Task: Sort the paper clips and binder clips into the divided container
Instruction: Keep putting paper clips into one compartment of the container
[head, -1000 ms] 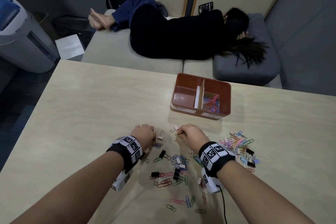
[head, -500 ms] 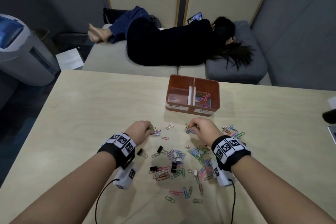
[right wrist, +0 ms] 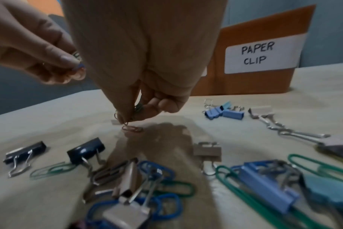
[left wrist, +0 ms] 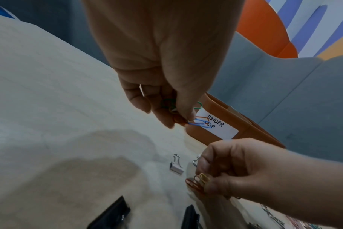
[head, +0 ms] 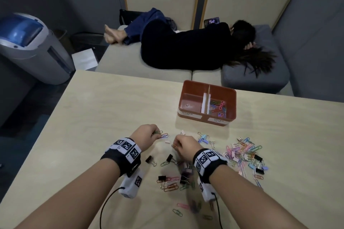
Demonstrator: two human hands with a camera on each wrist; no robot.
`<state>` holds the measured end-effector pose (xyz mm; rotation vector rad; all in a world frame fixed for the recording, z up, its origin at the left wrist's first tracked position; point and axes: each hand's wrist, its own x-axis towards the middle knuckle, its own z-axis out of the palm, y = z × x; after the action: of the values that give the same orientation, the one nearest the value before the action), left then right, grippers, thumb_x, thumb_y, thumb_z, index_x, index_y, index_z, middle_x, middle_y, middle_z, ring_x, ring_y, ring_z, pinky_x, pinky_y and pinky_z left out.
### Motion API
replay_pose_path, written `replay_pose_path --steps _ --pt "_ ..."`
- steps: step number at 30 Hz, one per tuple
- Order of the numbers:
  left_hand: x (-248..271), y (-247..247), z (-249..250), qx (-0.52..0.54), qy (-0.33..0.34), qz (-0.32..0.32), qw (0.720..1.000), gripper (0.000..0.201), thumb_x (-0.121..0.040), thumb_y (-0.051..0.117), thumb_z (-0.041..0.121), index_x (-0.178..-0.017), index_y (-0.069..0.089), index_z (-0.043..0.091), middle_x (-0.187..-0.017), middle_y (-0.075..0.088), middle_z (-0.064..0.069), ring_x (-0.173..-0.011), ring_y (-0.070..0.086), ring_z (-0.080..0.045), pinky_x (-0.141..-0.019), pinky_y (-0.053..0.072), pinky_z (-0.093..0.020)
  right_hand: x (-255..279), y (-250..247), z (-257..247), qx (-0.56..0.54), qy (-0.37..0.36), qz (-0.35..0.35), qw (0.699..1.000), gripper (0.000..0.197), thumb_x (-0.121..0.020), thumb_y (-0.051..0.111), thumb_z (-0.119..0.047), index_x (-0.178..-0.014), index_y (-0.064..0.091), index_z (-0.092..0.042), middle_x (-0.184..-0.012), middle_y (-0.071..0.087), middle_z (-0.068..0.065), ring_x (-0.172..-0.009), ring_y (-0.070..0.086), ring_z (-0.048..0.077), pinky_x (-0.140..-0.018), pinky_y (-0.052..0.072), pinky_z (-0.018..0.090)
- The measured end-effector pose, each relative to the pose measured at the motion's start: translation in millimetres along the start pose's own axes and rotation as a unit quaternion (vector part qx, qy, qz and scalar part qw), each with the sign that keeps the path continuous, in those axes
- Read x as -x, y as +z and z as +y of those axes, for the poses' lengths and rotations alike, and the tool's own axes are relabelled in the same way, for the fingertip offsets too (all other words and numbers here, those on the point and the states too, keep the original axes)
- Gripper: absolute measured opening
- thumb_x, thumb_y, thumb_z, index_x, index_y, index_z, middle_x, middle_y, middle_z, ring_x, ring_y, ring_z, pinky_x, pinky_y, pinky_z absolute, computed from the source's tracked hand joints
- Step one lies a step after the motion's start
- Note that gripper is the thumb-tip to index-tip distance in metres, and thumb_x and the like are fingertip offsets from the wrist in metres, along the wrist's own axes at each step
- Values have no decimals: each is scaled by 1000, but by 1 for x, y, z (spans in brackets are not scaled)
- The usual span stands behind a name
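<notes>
An orange divided container (head: pixel 188 115) stands on the table. Its right half, labelled PAPER CLIP (right wrist: pixel 258 54), holds several coloured paper clips (head: pixel 217 106). Its left half, labelled BINDER CLIP (left wrist: pixel 215 124), looks empty. My left hand (head: pixel 149 135) pinches a small bunch of paper clips (left wrist: pixel 198 123) above the table. My right hand (head: pixel 184 147) pinches several paper clips (left wrist: pixel 200 180) low over the table. Loose paper clips and binder clips (head: pixel 245 156) lie scattered in front of the container and under my wrists.
Black binder clips (head: pixel 150 160) lie between my forearms; blue ones (right wrist: pixel 223 113) sit near the container. A person lies on the sofa (head: pixel 145 72) behind the table. A grey and blue machine (head: pixel 31 48) stands at the left.
The head view has tilted up. My right hand moved left toward my left hand, away from the right pile. Both hands keep hold of paper clips.
</notes>
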<state>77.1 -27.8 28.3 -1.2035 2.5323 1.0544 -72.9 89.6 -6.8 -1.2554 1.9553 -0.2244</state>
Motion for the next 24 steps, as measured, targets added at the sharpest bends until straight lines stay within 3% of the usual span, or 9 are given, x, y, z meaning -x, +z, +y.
replay_pose_path --steps 3,9,13,18,21,24 --pt "-2 0 -4 6 -11 -2 1000 17 -92 56 20 -93 63 5 -93 65 -10 -80 48 -18 -68 31 -23 -8 8 0 7 15 -1 1000 16 -92 45 -12 -103 55 -19 -104 64 10 -92 59 29 -79 48 33" --pt "-6 5 -11 13 -19 -15 1000 18 -93 56 20 -94 63 4 -98 66 -12 -90 56 -26 -68 31 -22 -17 15 0 82 30 14 996 22 -90 46 -9 -105 63 -12 -107 66 11 -101 60 30 -89 49 36" --pt "-5 8 -15 9 -26 -22 999 18 -93 55 21 -95 63 5 -92 62 -8 -80 47 -17 -69 32 -23 -20 15 -2 110 44 -2 993 22 -90 50 -9 -102 68 -7 -105 67 13 -96 63 31 -85 52 35" --pt "0 6 -22 16 -39 -23 999 18 -93 56 21 -95 63 5 -88 60 -6 -83 51 -19 -70 33 -24 -16 16 0 111 34 -7 993 21 -91 50 -10 -101 68 -7 -114 55 12 -97 59 31 -85 50 35" --pt "5 3 -25 21 -40 -19 999 18 -93 56 21 -94 63 5 -96 66 -10 -83 51 -20 -71 34 -24 -11 18 2 105 28 -11 994 20 -93 46 -10 -102 65 -7 -110 61 11 -99 59 28 -85 48 34" --pt "10 0 -22 18 -40 -18 999 14 -93 56 22 -88 60 9 -91 63 -8 -81 49 -17 -70 33 -24 -4 18 5 61 36 6 997 17 -94 48 -14 -100 63 -9 -107 63 9 -94 59 25 -84 48 32"
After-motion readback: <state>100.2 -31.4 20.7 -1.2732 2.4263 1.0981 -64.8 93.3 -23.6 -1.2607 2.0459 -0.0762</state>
